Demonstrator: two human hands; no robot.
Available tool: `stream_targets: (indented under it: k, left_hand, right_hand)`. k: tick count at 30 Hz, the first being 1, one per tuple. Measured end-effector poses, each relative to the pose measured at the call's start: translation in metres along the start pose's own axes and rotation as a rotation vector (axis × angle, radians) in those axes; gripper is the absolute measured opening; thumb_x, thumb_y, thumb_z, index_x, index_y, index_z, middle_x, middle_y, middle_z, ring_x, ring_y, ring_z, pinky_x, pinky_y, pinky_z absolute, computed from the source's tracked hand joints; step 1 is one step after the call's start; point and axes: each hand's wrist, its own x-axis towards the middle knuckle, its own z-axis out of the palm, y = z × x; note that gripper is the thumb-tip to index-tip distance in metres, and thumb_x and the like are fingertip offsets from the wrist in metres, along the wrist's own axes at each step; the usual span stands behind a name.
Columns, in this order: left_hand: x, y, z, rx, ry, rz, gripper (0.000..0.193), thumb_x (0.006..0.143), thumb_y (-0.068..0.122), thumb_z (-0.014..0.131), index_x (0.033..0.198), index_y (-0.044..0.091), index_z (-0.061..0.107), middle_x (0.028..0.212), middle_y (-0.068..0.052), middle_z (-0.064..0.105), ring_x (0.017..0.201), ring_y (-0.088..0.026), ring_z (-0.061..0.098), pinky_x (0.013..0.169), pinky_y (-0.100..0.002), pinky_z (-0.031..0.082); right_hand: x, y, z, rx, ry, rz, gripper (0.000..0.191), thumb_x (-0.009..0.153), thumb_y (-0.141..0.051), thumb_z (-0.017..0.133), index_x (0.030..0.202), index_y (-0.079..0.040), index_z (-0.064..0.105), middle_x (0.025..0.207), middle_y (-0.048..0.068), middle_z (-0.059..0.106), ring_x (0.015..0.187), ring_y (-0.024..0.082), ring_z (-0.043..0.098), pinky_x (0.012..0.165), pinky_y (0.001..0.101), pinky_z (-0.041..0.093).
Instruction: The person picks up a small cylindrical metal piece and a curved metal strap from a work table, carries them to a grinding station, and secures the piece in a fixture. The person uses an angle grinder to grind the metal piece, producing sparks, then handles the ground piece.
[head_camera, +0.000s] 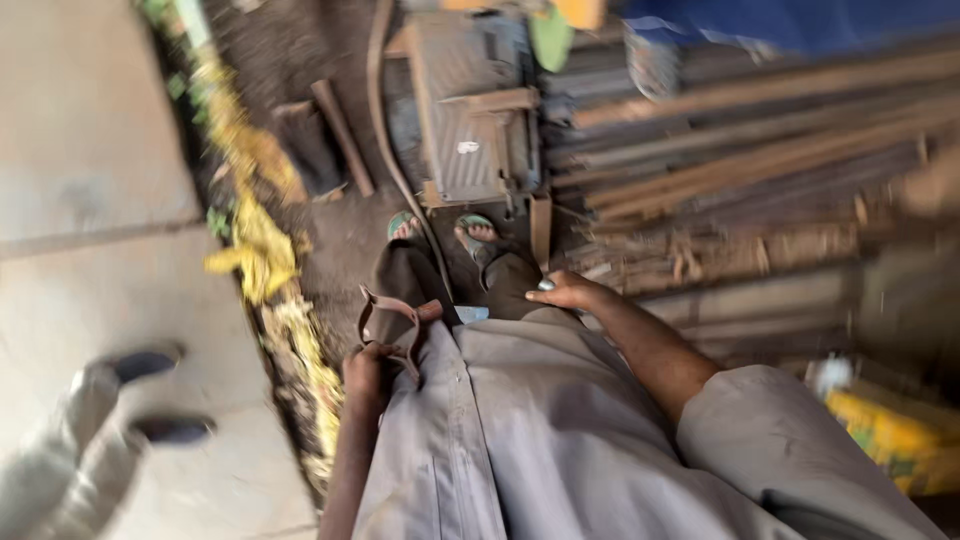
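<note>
I look down my own grey shirt and trousers to my feet in green sandals (470, 232). At hip height my left hand (366, 372) is closed around a bent piece of rusty flat metal (392, 322). My right hand (566, 292) rests against my right thigh with fingers curled; a small pale object shows at its fingertips, too blurred to name. The whole frame is motion-blurred.
A grey metal machine box (470, 105) stands just ahead of my feet. A stack of long rusty steel bars (760, 160) lies to the right. Yellow litter (258, 240) lines the concrete edge on the left, where another person's legs and dark shoes (140, 400) show.
</note>
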Motion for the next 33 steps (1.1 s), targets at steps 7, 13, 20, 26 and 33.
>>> stream_targets:
  k: [7, 13, 20, 26, 33]
  left_hand:
    - [0.074, 0.032, -0.008, 0.879, -0.199, 0.382, 0.028, 0.089, 0.025, 0.063, 0.088, -0.002, 0.071, 0.079, -0.024, 0.067, 0.076, -0.037, 0.066, 0.065, -0.046, 0.049]
    - [0.11, 0.036, -0.023, 1.287, -0.172, 1.485, 0.009, 0.087, 0.016, 0.064, 0.087, 0.008, 0.063, 0.071, -0.023, 0.05, 0.066, -0.044, 0.053, 0.052, -0.055, 0.04]
    - [0.155, 0.063, -0.031, 1.331, -0.419, 0.466, 0.025, 0.093, 0.023, 0.054, 0.085, 0.008, 0.072, 0.07, -0.013, 0.067, 0.066, -0.031, 0.065, 0.061, -0.047, 0.048]
    - [0.097, 0.075, -0.053, 0.535, -0.295, -0.324, 0.024, 0.089, 0.025, 0.055, 0.084, 0.005, 0.067, 0.067, -0.005, 0.063, 0.056, -0.017, 0.056, 0.049, -0.033, 0.042]
    - [0.107, 0.099, 0.024, 0.792, -0.305, -0.055, 0.036, 0.078, 0.005, 0.059, 0.114, 0.007, 0.06, 0.088, -0.011, 0.071, 0.069, -0.023, 0.066, 0.057, -0.037, 0.051]
  right_hand:
    - [-0.02, 0.03, 0.082, 0.449, 0.032, 0.086, 0.051, 0.087, -0.03, 0.074, 0.12, 0.009, 0.068, 0.11, 0.032, 0.074, 0.085, 0.033, 0.066, 0.073, 0.0501, 0.054]
    - [-0.106, 0.068, 0.215, 0.942, -0.259, -0.181, 0.045, 0.089, -0.013, 0.079, 0.121, 0.001, 0.049, 0.099, -0.001, 0.054, 0.091, 0.013, 0.053, 0.074, 0.0346, 0.049]
    - [-0.032, 0.025, 0.239, 0.879, -0.319, -0.199, 0.033, 0.081, -0.016, 0.076, 0.114, -0.012, 0.071, 0.097, 0.003, 0.073, 0.082, 0.011, 0.063, 0.068, 0.03, 0.056]
    - [-0.004, 0.019, 0.208, 0.746, -0.629, -0.212, 0.036, 0.083, -0.02, 0.076, 0.118, -0.011, 0.07, 0.093, 0.007, 0.073, 0.076, 0.017, 0.067, 0.061, 0.037, 0.056]
    - [0.014, 0.032, 0.202, 0.675, -0.64, -0.213, 0.03, 0.084, -0.02, 0.07, 0.111, -0.009, 0.07, 0.084, 0.01, 0.068, 0.066, 0.02, 0.064, 0.056, 0.0424, 0.054]
